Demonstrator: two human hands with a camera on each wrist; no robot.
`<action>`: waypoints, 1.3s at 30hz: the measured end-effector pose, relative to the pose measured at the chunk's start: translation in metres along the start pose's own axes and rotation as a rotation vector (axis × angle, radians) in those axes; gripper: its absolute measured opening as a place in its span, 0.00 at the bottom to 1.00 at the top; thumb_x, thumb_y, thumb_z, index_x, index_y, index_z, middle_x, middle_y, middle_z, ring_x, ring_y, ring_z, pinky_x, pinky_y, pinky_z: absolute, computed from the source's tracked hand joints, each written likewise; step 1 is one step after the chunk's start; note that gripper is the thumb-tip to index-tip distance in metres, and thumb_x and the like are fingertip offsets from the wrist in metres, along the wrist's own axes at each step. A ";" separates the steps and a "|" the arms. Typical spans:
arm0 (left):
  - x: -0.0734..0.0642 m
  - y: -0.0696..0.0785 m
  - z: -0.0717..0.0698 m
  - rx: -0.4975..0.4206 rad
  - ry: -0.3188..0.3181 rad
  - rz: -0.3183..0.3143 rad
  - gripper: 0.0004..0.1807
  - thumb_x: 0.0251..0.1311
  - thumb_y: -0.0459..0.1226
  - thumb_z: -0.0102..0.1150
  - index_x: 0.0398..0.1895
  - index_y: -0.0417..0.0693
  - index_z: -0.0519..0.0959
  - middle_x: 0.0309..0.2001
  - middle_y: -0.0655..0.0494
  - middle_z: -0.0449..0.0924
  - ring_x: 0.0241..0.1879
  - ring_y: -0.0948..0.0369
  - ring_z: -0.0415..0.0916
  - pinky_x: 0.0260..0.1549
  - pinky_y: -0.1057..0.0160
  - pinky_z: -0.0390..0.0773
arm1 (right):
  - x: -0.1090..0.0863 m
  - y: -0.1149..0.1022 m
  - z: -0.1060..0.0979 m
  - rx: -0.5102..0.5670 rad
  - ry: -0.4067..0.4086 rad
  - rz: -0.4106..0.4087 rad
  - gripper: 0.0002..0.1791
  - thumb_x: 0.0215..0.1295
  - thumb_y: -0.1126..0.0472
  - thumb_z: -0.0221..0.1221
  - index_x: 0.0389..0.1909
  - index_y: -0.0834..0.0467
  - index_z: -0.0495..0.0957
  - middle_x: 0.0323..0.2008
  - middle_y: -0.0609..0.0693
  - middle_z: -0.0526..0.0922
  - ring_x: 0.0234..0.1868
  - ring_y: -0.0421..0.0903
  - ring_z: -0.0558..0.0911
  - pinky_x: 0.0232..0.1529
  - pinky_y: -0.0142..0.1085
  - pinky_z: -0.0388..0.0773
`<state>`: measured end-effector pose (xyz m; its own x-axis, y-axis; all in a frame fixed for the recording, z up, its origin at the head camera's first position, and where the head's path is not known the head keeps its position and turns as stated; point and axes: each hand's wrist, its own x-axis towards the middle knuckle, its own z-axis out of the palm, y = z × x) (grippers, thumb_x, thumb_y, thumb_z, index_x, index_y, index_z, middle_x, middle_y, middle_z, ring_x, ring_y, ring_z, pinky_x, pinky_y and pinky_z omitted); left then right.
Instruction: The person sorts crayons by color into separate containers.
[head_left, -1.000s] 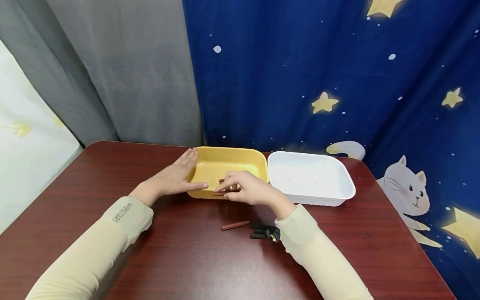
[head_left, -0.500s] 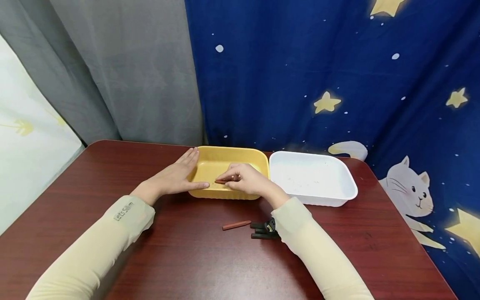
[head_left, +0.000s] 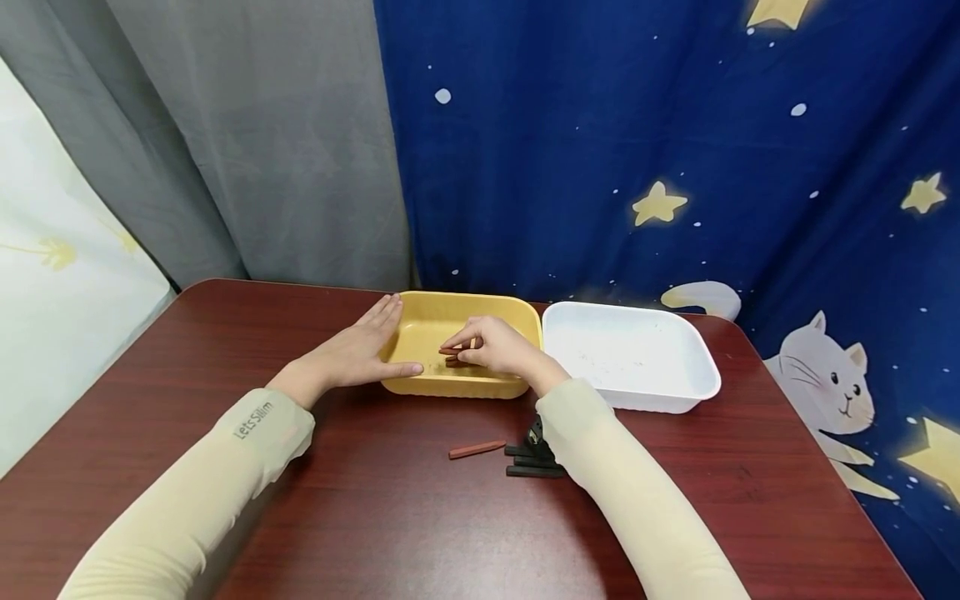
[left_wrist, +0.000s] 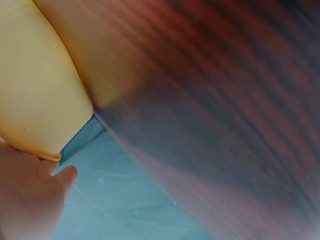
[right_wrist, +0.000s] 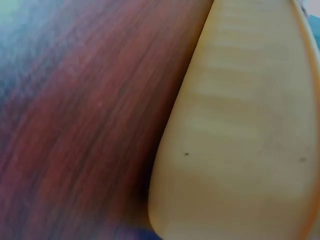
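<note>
Backdrop: one grey curtain [head_left: 300,142] beside a blue curtain [head_left: 540,150] printed with yellow stars and a pale cat; white cloth [head_left: 63,275] at far left.

Surface: one table [head_left: 360,517], dark red-brown, wood-grained, rounded far corners.

Containers, two: a yellow tray [head_left: 465,388] near the far edge, and a white tray [head_left: 630,337] just beside it on the right, with small dark specks on its floor. I also find the yellow tray's pale outer wall filling much of both wrist views.

Left hand [head_left: 352,353]: fingers straight, grasping nothing, laid against the yellow tray's left end; thumb over the near rim.

Right hand [head_left: 501,346]: over the yellow tray's interior, fingers and thumb pinching reddish-brown sticks [head_left: 454,351]. I cannot tell how many; the fingers hide part of them.

Loose items: one single reddish-brown stick [head_left: 477,450] on the table, in front of the yellow tray; black sticks [head_left: 534,472], at least three, close to its right, partly covered by the cream right sleeve [head_left: 607,450].
</note>
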<state>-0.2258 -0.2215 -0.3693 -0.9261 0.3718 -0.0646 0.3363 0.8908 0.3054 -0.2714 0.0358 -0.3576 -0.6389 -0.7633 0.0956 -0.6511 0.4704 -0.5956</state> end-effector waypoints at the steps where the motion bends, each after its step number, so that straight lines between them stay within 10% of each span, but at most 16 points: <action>1: 0.000 0.000 0.000 -0.002 -0.002 -0.001 0.65 0.57 0.73 0.50 0.80 0.40 0.35 0.81 0.46 0.30 0.81 0.51 0.28 0.77 0.45 0.46 | 0.001 0.002 0.000 0.000 -0.003 0.011 0.14 0.62 0.70 0.64 0.48 0.57 0.88 0.37 0.53 0.84 0.36 0.42 0.77 0.39 0.28 0.75; 26: 0.001 -0.001 -0.001 0.009 0.009 0.007 0.65 0.56 0.73 0.50 0.79 0.39 0.36 0.81 0.45 0.31 0.81 0.51 0.28 0.77 0.46 0.45 | 0.008 0.016 0.007 -0.064 -0.059 0.134 0.15 0.62 0.71 0.62 0.47 0.55 0.88 0.40 0.52 0.85 0.46 0.46 0.79 0.52 0.37 0.74; 39: 0.000 -0.001 0.001 0.001 0.009 0.005 0.65 0.56 0.73 0.50 0.80 0.39 0.36 0.81 0.46 0.31 0.81 0.51 0.29 0.77 0.46 0.46 | 0.002 0.013 0.001 -0.057 0.004 0.124 0.14 0.64 0.67 0.61 0.49 0.58 0.86 0.45 0.53 0.86 0.34 0.43 0.77 0.39 0.31 0.75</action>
<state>-0.2257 -0.2220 -0.3706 -0.9260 0.3737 -0.0542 0.3410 0.8893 0.3048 -0.2810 0.0404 -0.3658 -0.7172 -0.6963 0.0272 -0.5895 0.5855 -0.5564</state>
